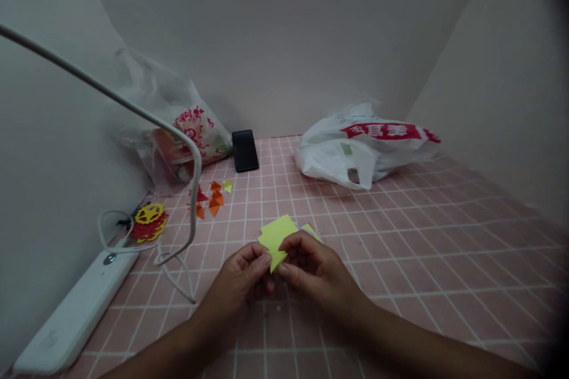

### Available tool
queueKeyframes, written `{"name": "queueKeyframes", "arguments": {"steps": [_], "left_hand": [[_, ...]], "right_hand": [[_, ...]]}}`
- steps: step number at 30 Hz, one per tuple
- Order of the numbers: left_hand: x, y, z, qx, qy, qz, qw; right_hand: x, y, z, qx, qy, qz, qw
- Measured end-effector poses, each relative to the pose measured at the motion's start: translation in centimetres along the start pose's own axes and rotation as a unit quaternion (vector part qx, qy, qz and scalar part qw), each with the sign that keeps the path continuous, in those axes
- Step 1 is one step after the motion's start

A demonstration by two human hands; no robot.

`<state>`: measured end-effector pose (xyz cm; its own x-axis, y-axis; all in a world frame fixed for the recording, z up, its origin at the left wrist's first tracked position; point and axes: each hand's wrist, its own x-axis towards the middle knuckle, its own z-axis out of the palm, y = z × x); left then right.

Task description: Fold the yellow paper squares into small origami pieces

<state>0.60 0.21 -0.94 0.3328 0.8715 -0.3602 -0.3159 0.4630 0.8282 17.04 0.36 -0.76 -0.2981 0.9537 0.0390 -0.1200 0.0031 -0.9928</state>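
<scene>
Yellow folded paper [277, 260] clamped between left hand [243, 277] and right hand [317, 266], above pink tiled tabletop [413, 260], well short of back edge. Yellow sheets [278, 230] just beyond. Back left corner: translucent bag [202, 130], orange contents [164, 143] showing through. Back edge, right: white bag [326, 151], contents indistinct.

Dim, greyish light; tabletop [422, 260] blurred toward right; dark vignetting, upper right corner.
</scene>
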Motion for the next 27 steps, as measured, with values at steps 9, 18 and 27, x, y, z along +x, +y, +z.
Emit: {"name": "queueKeyframes", "arguments": {"steps": [9, 18, 27], "left_hand": [[-0.08, 0.05, -0.01, -0.035, -0.015, 0.000, 0.999], [-0.11, -0.04, -0.25, -0.021, -0.017, 0.044, 0.999], [-0.32, 0.15, -0.44, 0.047, -0.023, 0.067, 0.996]], "right_hand": [[-0.07, 0.04, -0.10, -0.011, 0.002, -0.015, 1.000], [-0.14, -0.31, -0.18, -0.054, 0.009, -0.030, 0.998], [-0.34, -0.65, -0.09, -0.085, 0.015, -0.045, 0.995]]}}
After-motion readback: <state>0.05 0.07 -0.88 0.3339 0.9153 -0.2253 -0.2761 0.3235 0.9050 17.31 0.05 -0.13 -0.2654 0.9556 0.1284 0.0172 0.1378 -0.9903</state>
